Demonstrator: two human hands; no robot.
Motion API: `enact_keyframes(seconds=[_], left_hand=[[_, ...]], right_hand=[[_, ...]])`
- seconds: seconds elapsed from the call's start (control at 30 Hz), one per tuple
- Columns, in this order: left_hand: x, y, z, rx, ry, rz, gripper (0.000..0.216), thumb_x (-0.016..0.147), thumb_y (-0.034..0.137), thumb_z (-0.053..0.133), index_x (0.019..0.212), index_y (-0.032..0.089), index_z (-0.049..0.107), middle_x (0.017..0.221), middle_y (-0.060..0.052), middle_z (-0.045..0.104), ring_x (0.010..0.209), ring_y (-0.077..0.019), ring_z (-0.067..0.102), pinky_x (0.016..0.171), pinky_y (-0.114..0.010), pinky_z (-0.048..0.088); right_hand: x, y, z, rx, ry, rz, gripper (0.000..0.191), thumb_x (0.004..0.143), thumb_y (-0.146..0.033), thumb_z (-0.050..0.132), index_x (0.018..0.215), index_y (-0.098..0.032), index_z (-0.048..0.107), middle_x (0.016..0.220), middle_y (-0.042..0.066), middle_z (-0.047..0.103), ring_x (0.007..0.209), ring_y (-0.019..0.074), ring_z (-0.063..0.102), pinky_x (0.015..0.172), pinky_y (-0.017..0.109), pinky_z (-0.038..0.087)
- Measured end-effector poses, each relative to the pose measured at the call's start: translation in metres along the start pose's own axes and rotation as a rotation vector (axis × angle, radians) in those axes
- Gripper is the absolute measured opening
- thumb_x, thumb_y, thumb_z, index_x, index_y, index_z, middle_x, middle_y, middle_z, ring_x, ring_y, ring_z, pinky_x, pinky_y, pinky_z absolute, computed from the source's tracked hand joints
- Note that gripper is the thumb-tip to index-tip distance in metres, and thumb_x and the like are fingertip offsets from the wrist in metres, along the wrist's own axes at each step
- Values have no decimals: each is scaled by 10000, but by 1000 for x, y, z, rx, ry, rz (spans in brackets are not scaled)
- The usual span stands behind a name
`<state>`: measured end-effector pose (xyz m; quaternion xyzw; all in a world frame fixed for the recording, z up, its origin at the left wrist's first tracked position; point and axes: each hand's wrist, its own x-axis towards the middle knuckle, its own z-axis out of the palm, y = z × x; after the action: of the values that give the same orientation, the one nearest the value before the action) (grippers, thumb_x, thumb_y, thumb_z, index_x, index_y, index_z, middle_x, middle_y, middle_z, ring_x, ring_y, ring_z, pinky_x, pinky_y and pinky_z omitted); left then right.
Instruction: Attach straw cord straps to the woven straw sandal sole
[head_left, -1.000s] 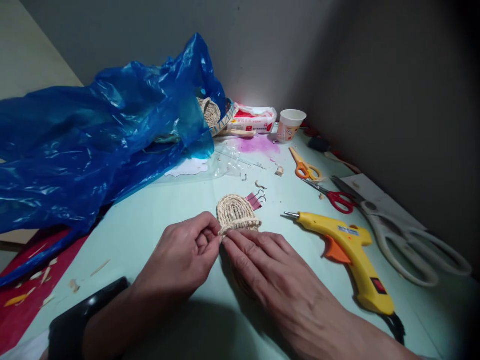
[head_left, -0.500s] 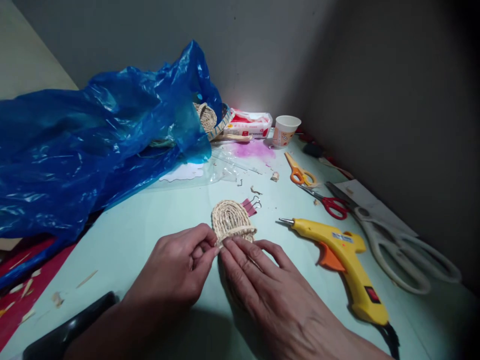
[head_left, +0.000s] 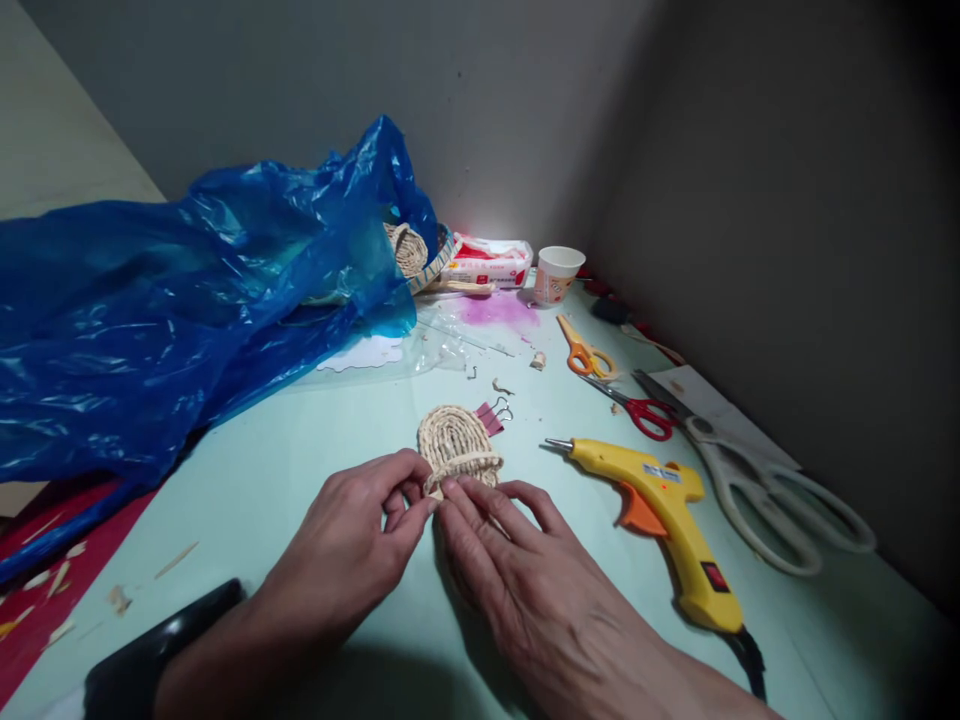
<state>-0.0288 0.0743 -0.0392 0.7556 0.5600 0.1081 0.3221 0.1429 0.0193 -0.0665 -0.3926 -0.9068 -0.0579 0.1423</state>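
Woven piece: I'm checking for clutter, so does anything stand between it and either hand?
Nothing visible does: the left hand and the right hand touch the woven piece at its near side. The pink clip sits beyond them.

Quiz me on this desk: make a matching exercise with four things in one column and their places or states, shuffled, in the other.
Things:
1. oval coiled straw-coloured piece
2. yellow glue gun with orange trigger
3. white cup with orange pattern
4. shiny blue plastic bag

Places or states:
A. upright beside a red-and-white packet
B. crumpled across the left side
C. at the fingertips of the left hand and right hand
D. lying down, metal tip pointing left

Pairs: 1-C, 2-D, 3-A, 4-B
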Motion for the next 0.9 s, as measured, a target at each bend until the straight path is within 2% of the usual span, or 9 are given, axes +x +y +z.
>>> enact_keyframes(seconds=[0.13,0.23,0.37,0.47,0.63,0.7,0.8,0.9], left_hand=[[0,-1,4,49,29,15,186,885,321,439,906,215,590,733,3,590,648,-173,494,636,-301,374],[0,1,6,76,45,12,187,883,310,430,905,221,593,748,-2,573,663,-181,481,632,-307,359],[0,4,6,98,57,12,169,874,294,433,849,231,587,715,14,529,636,-171,446,595,-297,325],[1,3,6,80,66,2,162,875,303,446,814,229,577,667,29,489,605,-158,417,571,-288,307],[-1,-1,4,-231,49,-47,154,862,353,521,790,223,558,609,59,410,582,-131,377,536,-253,308],[-3,1,2,-383,25,-76,157,846,360,551,794,212,560,626,58,417,595,-121,373,534,-235,317],[-7,7,-1,-544,-19,-100,169,800,358,605,804,191,581,661,40,485,614,-113,412,537,-215,337],[-10,15,1,-698,-26,-141,192,751,355,662,790,182,587,656,36,511,580,-96,427,504,-199,326]], right_hand=[[-2,0,-3,-38,-12,-17,466,906,-59,356,1338,82,459,1310,236,591,1215,358,529,939,504,466],[-4,2,-10,-15,-7,-16,483,868,-28,352,1328,62,469,1315,216,592,1212,336,531,939,478,476],[-4,7,-22,131,38,67,481,810,-12,371,1269,-34,513,1205,158,659,1165,275,568,978,403,483],[-4,10,-26,204,71,145,485,781,4,382,1235,-112,505,1166,133,668,1124,246,592,945,354,512],[-9,15,-25,320,75,254,415,765,-2,389,1119,-157,539,1043,114,685,942,243,626,775,372,555],[-11,17,-25,399,94,308,324,824,-24,407,1074,-164,559,981,97,685,862,225,621,707,352,544],[-9,18,-29,520,158,371,192,956,-132,429,1070,-201,567,1000,63,683,884,186,614,746,313,514],[-5,17,-33,642,75,433,147,1004,-233,431,1036,-234,574,1022,28,675,924,162,611,809,298,482]])
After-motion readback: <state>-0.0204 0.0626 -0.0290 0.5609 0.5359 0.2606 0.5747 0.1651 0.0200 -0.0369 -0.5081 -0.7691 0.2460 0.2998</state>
